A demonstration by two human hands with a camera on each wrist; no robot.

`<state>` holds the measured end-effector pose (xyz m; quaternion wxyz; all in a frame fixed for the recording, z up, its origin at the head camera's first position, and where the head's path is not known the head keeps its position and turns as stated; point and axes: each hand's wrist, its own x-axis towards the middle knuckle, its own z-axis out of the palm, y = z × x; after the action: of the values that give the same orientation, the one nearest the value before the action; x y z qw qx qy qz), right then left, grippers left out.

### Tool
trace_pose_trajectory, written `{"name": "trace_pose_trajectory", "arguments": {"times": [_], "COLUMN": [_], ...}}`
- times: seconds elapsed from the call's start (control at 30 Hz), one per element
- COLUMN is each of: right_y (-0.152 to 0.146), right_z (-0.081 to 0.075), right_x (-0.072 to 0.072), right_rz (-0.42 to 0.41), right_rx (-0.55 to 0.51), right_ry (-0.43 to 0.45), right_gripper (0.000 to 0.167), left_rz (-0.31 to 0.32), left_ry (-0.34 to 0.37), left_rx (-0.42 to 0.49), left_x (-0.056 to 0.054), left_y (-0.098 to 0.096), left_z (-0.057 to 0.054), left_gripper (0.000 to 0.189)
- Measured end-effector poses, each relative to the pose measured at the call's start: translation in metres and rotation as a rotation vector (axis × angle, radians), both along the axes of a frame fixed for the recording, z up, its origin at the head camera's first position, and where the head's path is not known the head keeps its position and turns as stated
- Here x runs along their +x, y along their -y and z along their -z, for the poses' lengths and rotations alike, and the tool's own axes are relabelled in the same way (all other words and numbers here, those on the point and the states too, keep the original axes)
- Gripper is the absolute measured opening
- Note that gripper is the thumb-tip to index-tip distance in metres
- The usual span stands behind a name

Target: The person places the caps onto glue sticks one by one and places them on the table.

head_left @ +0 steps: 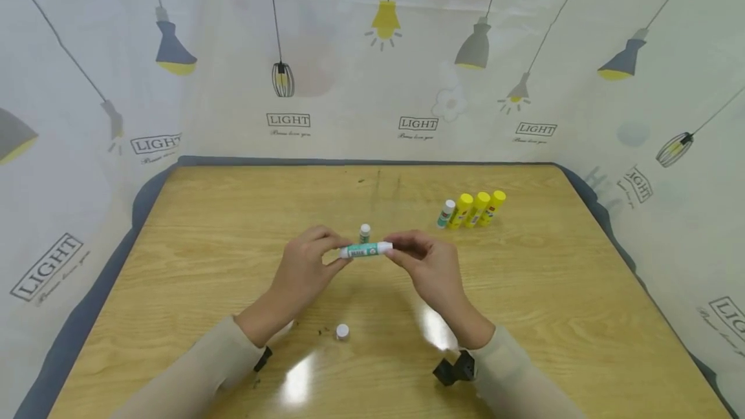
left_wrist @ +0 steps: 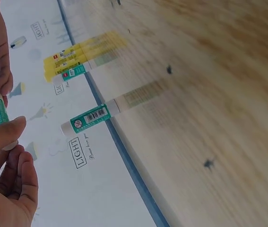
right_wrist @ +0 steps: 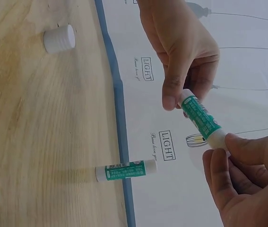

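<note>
A green-and-white glue stick (head_left: 365, 250) is held level above the table between both hands. Thumb and fingers of my left hand (head_left: 305, 265) pinch one white end of it. At the other white end, my right hand (head_left: 432, 269) pinches with thumb and fingertips, as the right wrist view also shows. A loose white cap (head_left: 342, 332) rests on the table, nearer to me than the hands. Just behind the held glue stick, a second green-and-white glue stick (head_left: 365, 233) stands upright, partly hidden in the head view but plain in the left wrist view.
To the right at the back, a white-capped glue stick (head_left: 445, 214) stands in a row with three yellow glue sticks (head_left: 477, 210). The wooden table (head_left: 553, 290) bears small dark marks. A white cloth (head_left: 349, 134) printed with lamps surrounds its back and sides.
</note>
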<state>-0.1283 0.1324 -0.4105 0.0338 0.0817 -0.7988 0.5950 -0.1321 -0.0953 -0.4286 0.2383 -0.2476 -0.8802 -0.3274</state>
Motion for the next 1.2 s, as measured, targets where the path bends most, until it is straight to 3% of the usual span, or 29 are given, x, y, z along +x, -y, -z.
{"name": "trace_pose_trajectory", "arguments": {"times": [0.3, 0.6, 0.83, 1.2], "right_y": [-0.008, -0.023, -0.037, -0.053], "right_z": [-0.005, -0.006, -0.009, -0.013], "right_x": [-0.004, -0.012, -0.021, -0.043], "right_rz": [0.007, 0.053, 0.097, 0.126], "right_rx": [0.008, 0.064, 0.157, 0.360], "right_ry": [-0.038, -0.066, -0.127, -0.179], "right_gripper": [0.014, 0.017, 0.017, 0.020], "left_rz": [-0.020, -0.046, -0.063, -0.076], "left_ry": [0.002, 0.105, 0.129, 0.268], "left_rx": [0.013, 0.046, 0.045, 0.103], "left_x": [-0.002, -0.003, -0.005, -0.011], "left_y": [-0.001, 0.005, 0.005, 0.006], "left_z": [0.002, 0.007, 0.010, 0.009], "left_gripper": [0.027, 0.027, 0.028, 0.035]}}
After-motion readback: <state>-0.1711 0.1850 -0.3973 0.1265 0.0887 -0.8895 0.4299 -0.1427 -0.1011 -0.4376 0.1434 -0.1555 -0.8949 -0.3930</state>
